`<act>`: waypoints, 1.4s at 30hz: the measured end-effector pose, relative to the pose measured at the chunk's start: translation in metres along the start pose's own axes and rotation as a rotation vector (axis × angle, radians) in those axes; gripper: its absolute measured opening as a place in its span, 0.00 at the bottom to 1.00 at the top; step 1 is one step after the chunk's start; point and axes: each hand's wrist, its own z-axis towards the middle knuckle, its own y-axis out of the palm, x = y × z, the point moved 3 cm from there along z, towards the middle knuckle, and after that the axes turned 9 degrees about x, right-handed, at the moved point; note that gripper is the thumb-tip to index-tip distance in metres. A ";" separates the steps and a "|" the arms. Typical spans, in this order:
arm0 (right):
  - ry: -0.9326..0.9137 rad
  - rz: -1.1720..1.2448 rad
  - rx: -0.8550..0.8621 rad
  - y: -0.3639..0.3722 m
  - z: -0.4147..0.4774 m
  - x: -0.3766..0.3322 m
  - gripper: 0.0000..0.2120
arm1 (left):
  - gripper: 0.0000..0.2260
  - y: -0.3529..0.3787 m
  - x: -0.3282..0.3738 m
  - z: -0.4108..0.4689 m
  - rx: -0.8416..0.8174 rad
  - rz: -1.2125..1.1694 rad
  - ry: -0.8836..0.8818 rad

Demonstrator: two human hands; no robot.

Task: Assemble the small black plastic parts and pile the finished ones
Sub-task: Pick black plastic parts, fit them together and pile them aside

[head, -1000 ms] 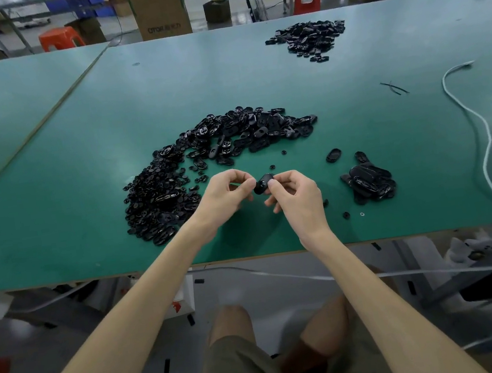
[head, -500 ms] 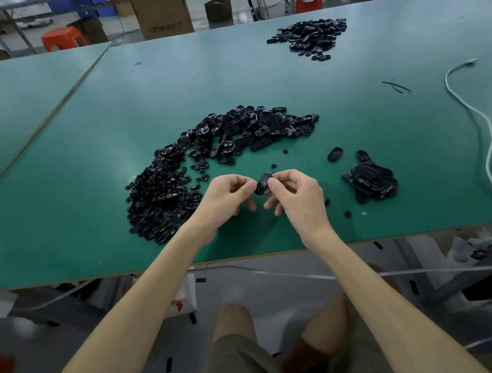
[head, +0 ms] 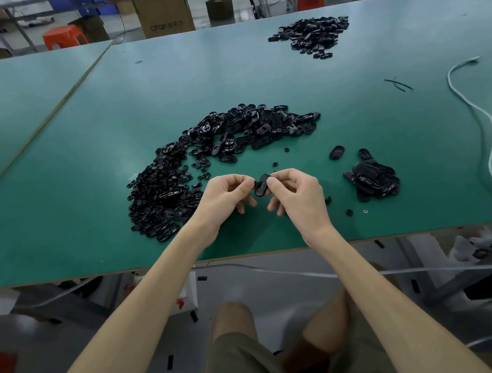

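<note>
A small black oval plastic part (head: pixel 261 185) is held above the green table (head: pixel 85 207), near its front edge. My left hand (head: pixel 224 197) pinches its left side and my right hand (head: pixel 297 193) pinches its right side. A large curved heap of loose black parts (head: pixel 203 160) lies just beyond and left of my hands. A small pile of black pieces (head: pixel 373 180) sits to the right of my right hand, with one single oval piece (head: pixel 336 152) beside it.
Another heap of black parts (head: pixel 311 35) lies at the far right of the table. A white cable (head: pixel 488 135) snakes along the right side. A few tiny loose bits (head: pixel 349 212) lie near the front edge. Cardboard boxes and red stools stand beyond the table.
Both hands keep pinching the same part in about the same place; only small finger movements show.
</note>
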 end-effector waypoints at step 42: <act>-0.025 0.064 -0.074 0.000 0.000 0.003 0.02 | 0.05 0.008 -0.003 -0.013 0.109 -0.038 0.182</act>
